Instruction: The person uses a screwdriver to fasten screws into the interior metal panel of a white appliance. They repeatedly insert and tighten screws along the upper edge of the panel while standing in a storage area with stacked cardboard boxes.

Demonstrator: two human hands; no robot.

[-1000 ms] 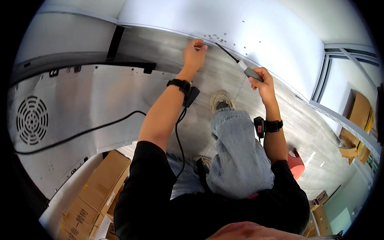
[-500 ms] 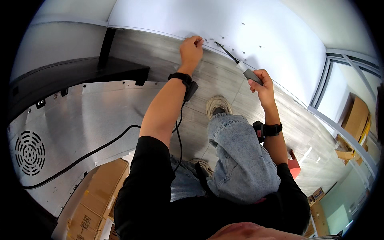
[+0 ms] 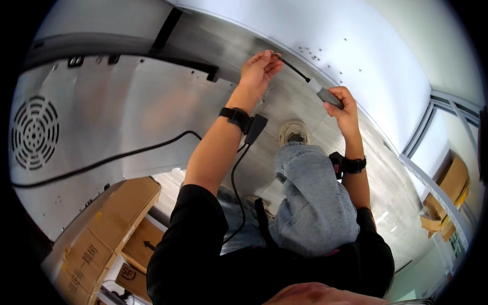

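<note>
My right hand [image 3: 345,109] is wrapped round the grey grip of a cordless screwdriver [image 3: 329,96]. Its long black bit [image 3: 295,68] points up and to the left. At the bit's tip, the thumb and fingers of my left hand [image 3: 259,73] are pinched together; whatever they hold is too small to make out. Several small screws [image 3: 316,56] lie scattered on a white surface [image 3: 376,76] just beyond the screwdriver. Left of my left hand is a large bare metal panel [image 3: 152,112] with small holes along its edge and a round vent grille [image 3: 35,133].
A black cable [image 3: 101,161] runs across the panel towards my left wrist. Cardboard boxes [image 3: 109,223] stand at the lower left. On the right is a metal frame [image 3: 432,178] with an opened carton [image 3: 450,188] behind it. My shoe [image 3: 295,133] rests on the grey floor.
My left hand has left the edge of the white surface and come to the bit's tip. The view has shifted, bringing more of the boxes in at the lower left. The screwdriver stays in my right hand.
</note>
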